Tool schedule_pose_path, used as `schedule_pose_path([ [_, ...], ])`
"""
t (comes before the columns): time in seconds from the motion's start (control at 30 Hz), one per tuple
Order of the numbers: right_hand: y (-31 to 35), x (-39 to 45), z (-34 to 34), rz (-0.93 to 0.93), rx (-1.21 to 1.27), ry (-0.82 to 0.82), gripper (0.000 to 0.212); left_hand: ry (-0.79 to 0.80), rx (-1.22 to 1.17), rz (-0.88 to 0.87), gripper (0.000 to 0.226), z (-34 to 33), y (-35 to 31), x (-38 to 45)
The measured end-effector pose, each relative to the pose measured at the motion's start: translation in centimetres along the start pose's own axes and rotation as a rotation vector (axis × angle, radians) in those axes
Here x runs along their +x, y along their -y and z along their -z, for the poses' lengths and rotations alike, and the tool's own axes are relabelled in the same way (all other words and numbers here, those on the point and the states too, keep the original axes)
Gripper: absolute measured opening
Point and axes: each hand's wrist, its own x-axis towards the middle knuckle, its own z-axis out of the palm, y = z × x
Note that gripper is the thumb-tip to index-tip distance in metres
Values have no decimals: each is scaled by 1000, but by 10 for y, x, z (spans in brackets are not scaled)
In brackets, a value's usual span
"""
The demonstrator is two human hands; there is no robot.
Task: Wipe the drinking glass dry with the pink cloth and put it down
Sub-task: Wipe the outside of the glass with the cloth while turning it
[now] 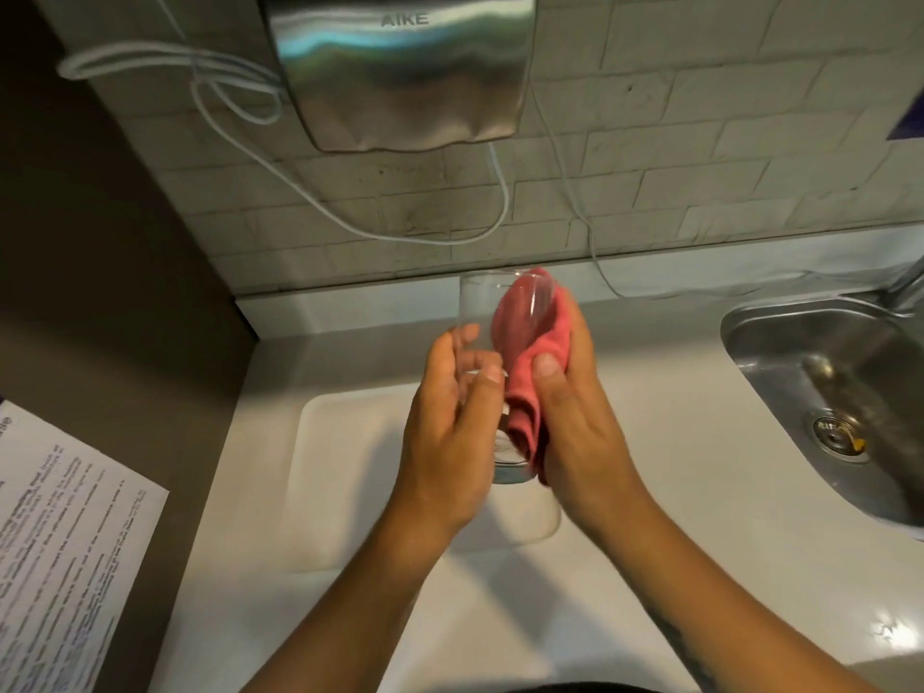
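I hold a clear drinking glass (475, 305) in the air above the white counter, its open mouth pointing away from me and its thick base near my wrists. My left hand (450, 422) wraps the glass from the left side. My right hand (575, 422) presses the pink cloth (530, 352) against the right side of the glass. Part of the cloth shows through the glass wall near the rim, and a fold hangs down between my palms. The lower half of the glass is hidden by my fingers and the cloth.
Below my hands lies a shallow recessed area of the white counter (330, 472). A steel sink (830, 392) sits at the right. A steel hand dryer (400, 67) with white cables (350, 222) hangs on the tiled wall. A printed paper (65, 532) is at the left.
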Motion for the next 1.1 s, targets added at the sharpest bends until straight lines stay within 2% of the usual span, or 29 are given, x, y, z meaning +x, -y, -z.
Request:
schedule_pose_path([
  [0.17,-17,-30,-13,55,-176,26,66,3,-96,0,64,4,4,8],
  [0.27,-3,-4,-5,-16,-53,-14,54,39,-152,25,55,-2,9,0],
  [0.33,1,5,-2,6,-17,-51,57,34,-176,39,53,-4,10,-2],
  [0.47,-11,-25,-20,65,-204,1,66,-16,-108,-33,59,6,4,11],
  [0.53,-17,-36,-24,41,-219,-11,67,30,-62,-46,63,10,2,18],
  [0.6,-10,-22,-21,10,-146,-26,61,67,-53,-37,55,10,5,15],
  [0.67,2,2,-12,22,-97,-82,55,97,-96,-6,50,5,9,8],
  [0.77,13,18,-4,57,-141,-141,61,128,-186,45,54,-1,12,2],
  [0.9,-3,-19,-19,69,-249,-42,68,69,-210,9,51,8,9,12],
  [0.97,-10,-31,-25,95,-286,-39,69,89,-203,-3,52,14,8,16],
  [1.03,-5,-19,-21,95,-218,-39,61,128,-209,14,54,14,6,15],
  [1.1,4,0,-14,54,-43,-71,47,177,-298,58,55,11,4,12],
])
